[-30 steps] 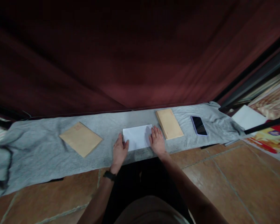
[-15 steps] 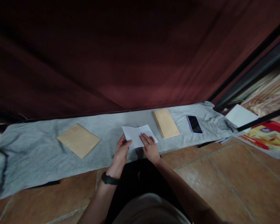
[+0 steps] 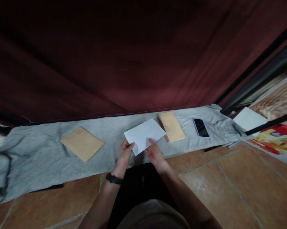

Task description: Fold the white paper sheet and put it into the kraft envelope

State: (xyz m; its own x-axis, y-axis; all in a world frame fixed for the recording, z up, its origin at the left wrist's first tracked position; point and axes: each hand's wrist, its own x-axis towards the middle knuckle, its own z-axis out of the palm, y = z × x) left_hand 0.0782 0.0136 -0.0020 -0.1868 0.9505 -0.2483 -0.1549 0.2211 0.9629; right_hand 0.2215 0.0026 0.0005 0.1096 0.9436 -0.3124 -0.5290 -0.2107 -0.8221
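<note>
A white sheet of paper (image 3: 144, 133), looking folded, is held between both hands above the grey cloth. My left hand (image 3: 125, 153) grips its near left edge, thumb on top and fingers underneath. At the near right edge my right hand (image 3: 154, 153) pinches it the same way, its fingers mostly hidden below. The sheet's right corner reaches the edge of a stack of brown envelopes (image 3: 173, 126). Farther left, a single brown envelope (image 3: 82, 143) lies flat on the cloth.
A grey cloth (image 3: 45, 162) covers the long narrow bench. A phone (image 3: 201, 128) lies on it, right of the envelope stack. Behind hangs a dark red curtain (image 3: 138, 63). To the right stand a dark metal frame (image 3: 260, 71) and a red and yellow printed box (image 3: 277, 140).
My right hand has gone from lying flat on the paper to pinching its near edge. The paper now looks smoother and sits slightly farther forward and right.
</note>
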